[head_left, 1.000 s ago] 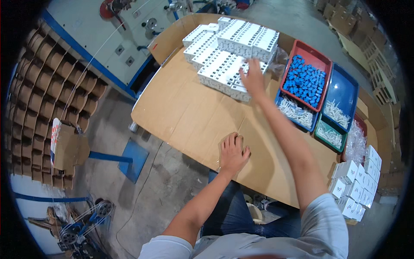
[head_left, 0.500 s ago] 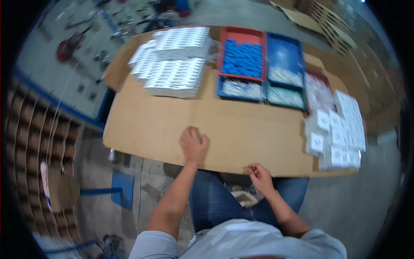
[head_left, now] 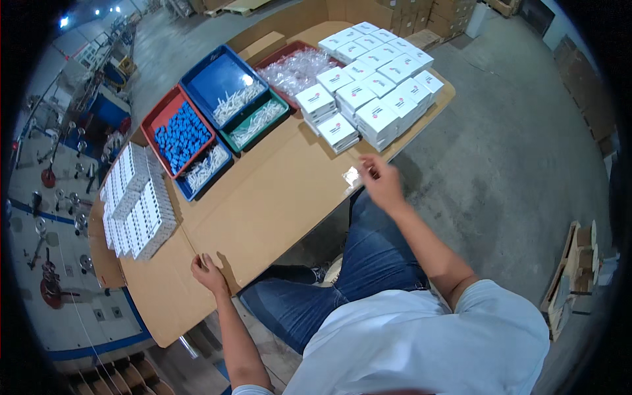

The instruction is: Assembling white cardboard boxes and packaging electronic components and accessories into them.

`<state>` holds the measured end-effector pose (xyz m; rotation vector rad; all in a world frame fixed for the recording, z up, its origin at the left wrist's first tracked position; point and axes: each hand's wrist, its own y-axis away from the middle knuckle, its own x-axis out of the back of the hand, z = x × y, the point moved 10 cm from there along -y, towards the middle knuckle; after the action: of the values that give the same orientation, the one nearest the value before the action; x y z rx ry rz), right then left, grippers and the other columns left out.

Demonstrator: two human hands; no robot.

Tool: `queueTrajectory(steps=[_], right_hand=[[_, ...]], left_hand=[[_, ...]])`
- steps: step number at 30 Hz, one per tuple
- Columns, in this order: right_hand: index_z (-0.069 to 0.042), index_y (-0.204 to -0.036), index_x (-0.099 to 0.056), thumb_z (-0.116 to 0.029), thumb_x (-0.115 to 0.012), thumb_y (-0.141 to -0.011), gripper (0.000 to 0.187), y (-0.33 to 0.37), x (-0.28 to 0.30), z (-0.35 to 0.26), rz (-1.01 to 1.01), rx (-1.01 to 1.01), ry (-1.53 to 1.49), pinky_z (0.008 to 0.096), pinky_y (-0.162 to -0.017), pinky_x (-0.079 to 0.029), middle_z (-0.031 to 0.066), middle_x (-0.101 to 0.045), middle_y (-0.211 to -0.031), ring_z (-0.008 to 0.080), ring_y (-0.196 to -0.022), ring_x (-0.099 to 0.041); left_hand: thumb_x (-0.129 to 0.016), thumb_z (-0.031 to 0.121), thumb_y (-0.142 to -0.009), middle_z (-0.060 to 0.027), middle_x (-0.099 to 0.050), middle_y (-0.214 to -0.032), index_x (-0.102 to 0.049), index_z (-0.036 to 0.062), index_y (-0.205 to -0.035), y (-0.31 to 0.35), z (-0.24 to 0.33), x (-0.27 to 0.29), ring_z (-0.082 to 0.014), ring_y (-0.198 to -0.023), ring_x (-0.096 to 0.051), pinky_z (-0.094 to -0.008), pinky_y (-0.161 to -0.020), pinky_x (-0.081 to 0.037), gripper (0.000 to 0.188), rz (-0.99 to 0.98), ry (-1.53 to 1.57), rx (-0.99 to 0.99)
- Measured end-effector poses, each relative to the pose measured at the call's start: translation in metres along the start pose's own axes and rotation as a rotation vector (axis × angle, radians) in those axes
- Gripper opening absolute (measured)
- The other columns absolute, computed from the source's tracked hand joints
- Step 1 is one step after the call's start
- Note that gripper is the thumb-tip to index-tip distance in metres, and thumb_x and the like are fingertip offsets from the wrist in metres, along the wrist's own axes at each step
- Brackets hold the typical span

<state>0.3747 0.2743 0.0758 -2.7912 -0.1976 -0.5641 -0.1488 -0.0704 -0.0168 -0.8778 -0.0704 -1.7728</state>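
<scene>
Over the near left part of the cardboard tabletop is my left hand (head_left: 209, 273), its fingers loosely curved and the thumb apart; nothing shows in it. My right hand (head_left: 382, 181) is raised at the table's near edge on the right, its fingers curled together. Beside these fingertips is a small, shiny piece of clear plastic (head_left: 352, 176); whether the fingers grip it cannot be made out. Closest to the right hand stand stacked small white boxes (head_left: 339, 131). Beyond my left hand sits a block of stacked white pieces with dark marks (head_left: 141, 207).
A red tray (head_left: 150, 131) holds blue parts; a blue tray (head_left: 204, 69), a small blue tray (head_left: 191, 196) and a green tray (head_left: 284, 105) hold white pieces. Clear plastic bags (head_left: 299, 71) fill a dark red tray. Cardboard walls (head_left: 283, 23) rise along the far edge.
The view has turned to the right. My right hand has moved right, towards the white boxes, and lifted. My left hand no longer lies flat; its fingers are now curved.
</scene>
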Motion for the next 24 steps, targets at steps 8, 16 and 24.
queueTrajectory(steps=[8, 16, 24], right_hand=[[-0.010, -0.120, -0.063, -0.017, -0.068, -0.091, 0.030, -0.136, 0.071, -0.013, 0.191, 0.151, 0.173, 0.0409, -0.077, -0.055, 0.0130, -0.071, -0.103, 0.0287, -0.089, -0.070], [-0.014, -0.140, -0.057, -0.051, -0.069, -0.090, 0.064, -0.271, -0.030, -0.016, -0.155, 0.017, 0.697, 0.0483, -0.102, -0.050, 0.0227, -0.057, -0.137, 0.0393, -0.127, -0.055], [-0.009, -0.133, -0.064, -0.054, -0.075, -0.077, 0.073, -0.307, -0.063, 0.012, -0.339, -0.055, 0.875, 0.0464, -0.099, -0.053, 0.0188, -0.066, -0.131, 0.0342, -0.121, -0.064]], left_hand=[[-0.059, 0.021, -0.104, -0.0080, -0.064, -0.107, -0.060, -0.0019, -0.122, 0.051, 0.120, -0.003, -0.0192, -0.101, -0.061, -0.0309, -0.091, -0.049, 0.030, -0.092, 0.150, -0.251], [-0.069, 0.019, -0.097, -0.0001, -0.068, -0.085, -0.071, 0.0039, -0.107, 0.248, 0.190, -0.144, -0.0065, -0.073, -0.058, -0.0231, -0.067, -0.048, 0.018, -1.136, 0.354, 0.047], [-0.049, 0.028, -0.105, -0.0030, -0.068, -0.092, -0.068, 0.0071, -0.115, 0.246, 0.073, -0.173, -0.0109, -0.073, -0.058, -0.0240, -0.066, -0.047, 0.031, -1.079, 0.374, 0.636]])
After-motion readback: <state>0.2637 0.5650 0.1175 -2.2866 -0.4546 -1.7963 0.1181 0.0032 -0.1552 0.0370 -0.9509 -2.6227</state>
